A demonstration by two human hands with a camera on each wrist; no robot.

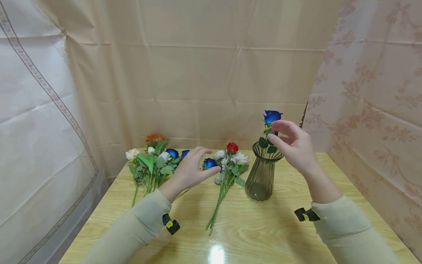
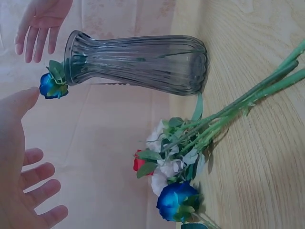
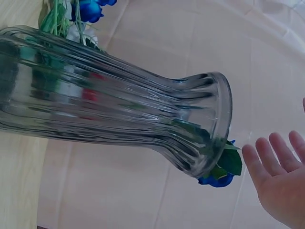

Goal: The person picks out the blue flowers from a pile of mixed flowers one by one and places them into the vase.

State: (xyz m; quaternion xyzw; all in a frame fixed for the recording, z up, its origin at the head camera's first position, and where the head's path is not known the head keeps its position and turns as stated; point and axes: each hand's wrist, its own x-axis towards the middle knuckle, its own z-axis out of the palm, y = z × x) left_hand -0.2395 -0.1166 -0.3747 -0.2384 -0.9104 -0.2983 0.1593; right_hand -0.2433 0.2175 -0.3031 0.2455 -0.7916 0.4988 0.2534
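Observation:
A blue rose (image 1: 272,116) stands in a ribbed, smoky glass vase (image 1: 259,179), its bloom and leaves above the rim. My right hand (image 1: 295,147) is beside the rose, fingers loosely bent; in the right wrist view that hand (image 3: 281,176) is apart from the leaves and holds nothing. Over the table, left of the vase, my left hand (image 1: 189,169) has its thumb and fingers spread with nothing between them. Near its thumb another blue rose (image 1: 209,163) lies by a bunch with a red rose (image 1: 232,147) and white flowers (image 1: 240,158).
On the left of the wooden table (image 1: 244,238) lies a second pile of flowers: an orange flower (image 1: 154,138), white blooms (image 1: 132,153), blue roses (image 1: 172,152) and green leaves. Beige curtain (image 1: 197,73) hangs behind, with patterned cloth (image 1: 372,91) at the right.

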